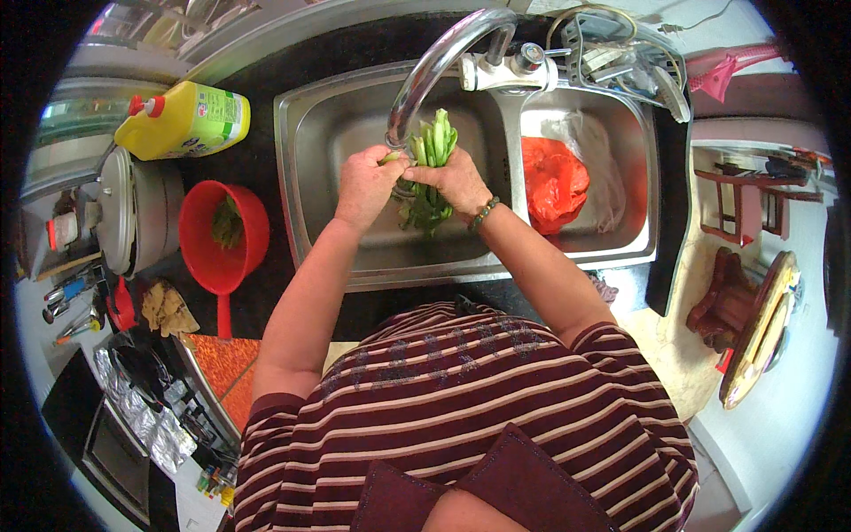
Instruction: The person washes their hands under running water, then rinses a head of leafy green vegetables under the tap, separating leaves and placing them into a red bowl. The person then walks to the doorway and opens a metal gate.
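My right hand [459, 183] grips a bunch of leafy green vegetables [435, 143] over the left basin of a stainless steel sink [319, 166]. The pale stalks point up and away from me, and the dark leaves hang below the hand. Close beside it, my left hand [372, 183] pinches a small piece of green stalk, its fingertips meeting the right thumb. The end of the curved chrome faucet [442, 50] comes down just above the hands. A red plastic ladle-shaped scoop [256, 256] on the black counter holds some green leaves [228, 223].
Crumpled red plastic [555, 183] and a clear plastic bag [608, 173] lie in the right basin. A yellow jug [183, 123] and a metal pot [149, 213] stand at the left. Behind the right basin sits a grey basket [598, 73]; a brown crumpled cloth [166, 309] lies near the scoop.
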Tool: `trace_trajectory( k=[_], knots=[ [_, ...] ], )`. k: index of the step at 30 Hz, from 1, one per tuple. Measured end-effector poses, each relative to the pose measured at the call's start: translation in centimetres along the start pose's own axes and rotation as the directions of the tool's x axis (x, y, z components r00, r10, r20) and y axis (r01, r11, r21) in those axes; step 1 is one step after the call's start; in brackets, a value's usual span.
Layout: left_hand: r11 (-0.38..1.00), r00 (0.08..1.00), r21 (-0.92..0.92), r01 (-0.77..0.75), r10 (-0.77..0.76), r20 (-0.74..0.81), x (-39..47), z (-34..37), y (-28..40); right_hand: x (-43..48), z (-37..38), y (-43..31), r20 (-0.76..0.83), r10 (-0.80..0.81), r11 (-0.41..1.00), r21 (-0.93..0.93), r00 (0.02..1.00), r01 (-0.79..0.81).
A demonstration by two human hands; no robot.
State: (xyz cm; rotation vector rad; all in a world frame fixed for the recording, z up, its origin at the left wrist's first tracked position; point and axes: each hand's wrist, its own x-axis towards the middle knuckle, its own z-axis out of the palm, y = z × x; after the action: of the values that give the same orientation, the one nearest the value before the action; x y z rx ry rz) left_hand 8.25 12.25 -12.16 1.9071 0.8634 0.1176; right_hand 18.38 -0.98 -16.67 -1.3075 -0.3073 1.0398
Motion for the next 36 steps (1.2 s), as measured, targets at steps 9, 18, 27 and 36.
trace_trajectory(
  k=[9, 18, 27, 36],
  knots=[
    [0.982, 0.996, -0.179, 0.058, -0.046, 0.070, 0.8, -0.7, 0.0, 1.1, -0.1, -1.1, -0.028, -0.019, 0.996, -0.088, 0.999, 0.017],
    [0.952, 0.984, -0.277, 0.127, -0.085, 0.160, 1.7, -0.3, -0.9, 2.0, -0.3, -1.4, -0.074, -0.088, 0.980, -0.185, 0.993, 0.073],
    [0.981, 0.992, -0.182, -0.070, 0.087, 0.088, 0.8, 0.1, 0.1, 1.9, -0.3, -1.4, -0.097, 0.028, 0.999, 0.018, 0.995, -0.026],
    [0.974, 0.998, -0.221, 0.052, -0.043, 0.045, 1.0, 1.4, -1.8, 2.0, 0.4, -1.9, -0.167, 0.087, 0.989, 0.134, 0.982, -0.065]
  ],
)
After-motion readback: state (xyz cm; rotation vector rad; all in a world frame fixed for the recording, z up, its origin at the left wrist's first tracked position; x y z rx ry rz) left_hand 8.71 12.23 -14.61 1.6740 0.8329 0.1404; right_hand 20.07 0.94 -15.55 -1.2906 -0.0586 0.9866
